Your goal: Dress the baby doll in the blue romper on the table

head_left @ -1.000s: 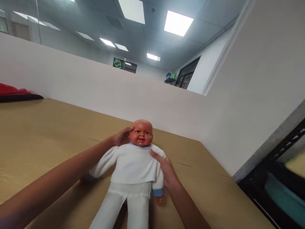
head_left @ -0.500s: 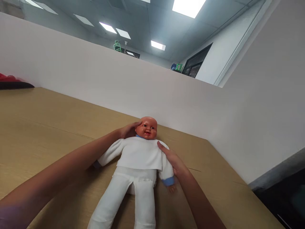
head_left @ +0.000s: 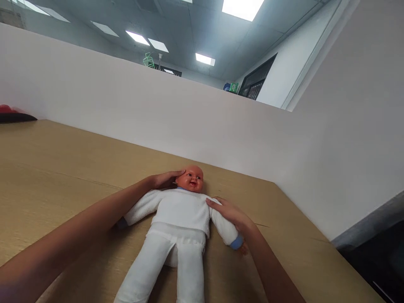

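A baby doll (head_left: 183,210) in a white fleece top and white trousers lies on its back on the wooden table (head_left: 72,147), its head toward the wall. My left hand (head_left: 164,179) cups the side of the doll's head, thumb near the temple and the other fingers hidden behind it. Across the body, my right hand (head_left: 232,211) holds the doll's shoulder and upper arm, the thumb on the front and part of the fingers behind. The sleeve below that hand ends in a blue cuff (head_left: 236,242). The doll's feet are out of view.
A white wall (head_left: 151,113) rises behind the table, with another wall on the right. At the far left lies a red item (head_left: 6,109) on something black (head_left: 17,118). Beyond the table's right edge is a dark area (head_left: 378,256).
The doll's sleeved arm under my right hand has swung outward, away from its body. My right hand has shifted on the shoulder; my left stays at the head. The view has tilted slightly.
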Action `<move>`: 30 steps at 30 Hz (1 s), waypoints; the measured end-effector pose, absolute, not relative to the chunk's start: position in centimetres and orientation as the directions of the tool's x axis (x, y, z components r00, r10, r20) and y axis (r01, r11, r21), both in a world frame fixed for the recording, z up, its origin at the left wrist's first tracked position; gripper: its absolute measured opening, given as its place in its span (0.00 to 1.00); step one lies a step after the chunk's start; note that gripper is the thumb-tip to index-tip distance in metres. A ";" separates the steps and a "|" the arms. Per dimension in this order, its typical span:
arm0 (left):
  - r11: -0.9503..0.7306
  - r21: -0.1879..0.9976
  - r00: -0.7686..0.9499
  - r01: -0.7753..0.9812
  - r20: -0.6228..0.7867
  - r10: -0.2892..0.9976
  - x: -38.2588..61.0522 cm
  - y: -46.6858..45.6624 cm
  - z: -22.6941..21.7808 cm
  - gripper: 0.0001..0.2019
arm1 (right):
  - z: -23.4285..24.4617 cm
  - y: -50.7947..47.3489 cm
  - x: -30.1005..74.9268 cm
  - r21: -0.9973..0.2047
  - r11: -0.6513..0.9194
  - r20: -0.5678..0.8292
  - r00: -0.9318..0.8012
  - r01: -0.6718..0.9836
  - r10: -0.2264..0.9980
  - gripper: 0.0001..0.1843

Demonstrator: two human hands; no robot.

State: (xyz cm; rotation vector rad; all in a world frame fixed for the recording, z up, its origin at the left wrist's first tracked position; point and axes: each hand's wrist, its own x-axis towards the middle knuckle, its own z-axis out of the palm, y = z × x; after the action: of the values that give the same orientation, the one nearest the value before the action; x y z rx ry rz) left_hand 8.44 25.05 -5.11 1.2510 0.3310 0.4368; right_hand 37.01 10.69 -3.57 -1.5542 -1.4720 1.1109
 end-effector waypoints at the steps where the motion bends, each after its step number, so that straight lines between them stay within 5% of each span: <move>1: 0.248 0.961 0.872 -0.125 -0.013 0.489 8.4 25.0 -5.1 0.36 | -3.6 10.7 37.0 -0.907 -0.101 -0.129 -0.041 0.409 0.991 0.30; 10: 0.213 0.974 0.853 -0.082 -0.042 0.521 9.1 24.8 -5.0 0.40 | -3.3 10.9 36.2 -0.827 -0.073 -0.151 -0.095 0.557 0.984 0.34; 22: 0.113 0.993 0.807 -0.015 -0.055 0.589 9.9 23.9 -4.3 0.39 | -4.4 11.2 36.5 -0.832 -0.034 -0.130 -0.136 0.553 0.982 0.39; 30: -0.067 0.989 0.653 0.135 -0.038 0.756 9.6 23.4 -4.0 0.38 | -5.0 10.9 36.7 -0.774 0.038 -0.042 -0.111 0.632 0.993 0.32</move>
State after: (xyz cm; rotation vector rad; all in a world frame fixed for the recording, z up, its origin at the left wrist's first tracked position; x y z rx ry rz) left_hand 9.57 23.38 -3.97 1.5836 0.7562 0.5998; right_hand 36.73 10.86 -4.99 -1.6399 -1.7965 0.8940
